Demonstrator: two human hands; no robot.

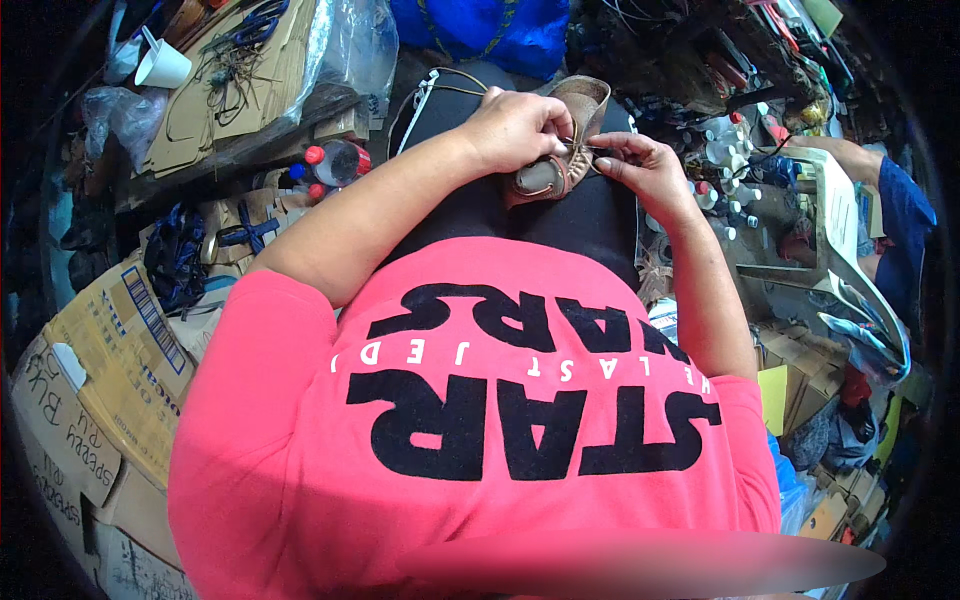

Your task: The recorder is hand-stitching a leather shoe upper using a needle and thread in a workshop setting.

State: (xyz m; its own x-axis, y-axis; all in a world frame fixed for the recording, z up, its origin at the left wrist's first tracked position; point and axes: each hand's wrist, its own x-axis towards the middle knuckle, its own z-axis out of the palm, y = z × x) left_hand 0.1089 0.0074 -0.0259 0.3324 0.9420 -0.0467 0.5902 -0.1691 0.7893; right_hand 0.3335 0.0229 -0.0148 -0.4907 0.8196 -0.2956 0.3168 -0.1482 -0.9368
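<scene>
A brown leather shoe upper [540,182] rests on my dark-clothed thighs, its toe toward me and a wide, raised back end away from me. A thin lace or cord runs through the stitching along its side. From the left, my left hand [518,130] reaches over it, thumb and forefinger pinched on the lace at the middle. Just right of the shoe, my right hand [643,172] is closed in a pinch at the same lace, close to the left fingertips. The exact grip of both sets of fingertips is too small to make out.
Flattened cardboard [240,75] with dark strings and a white cup [163,64] lie at the far left. Bottles with red caps [338,162] stand by my left arm. Several small bottles [728,150] crowd the right, near another person's arm [835,158]. A blue bag [490,30] lies ahead.
</scene>
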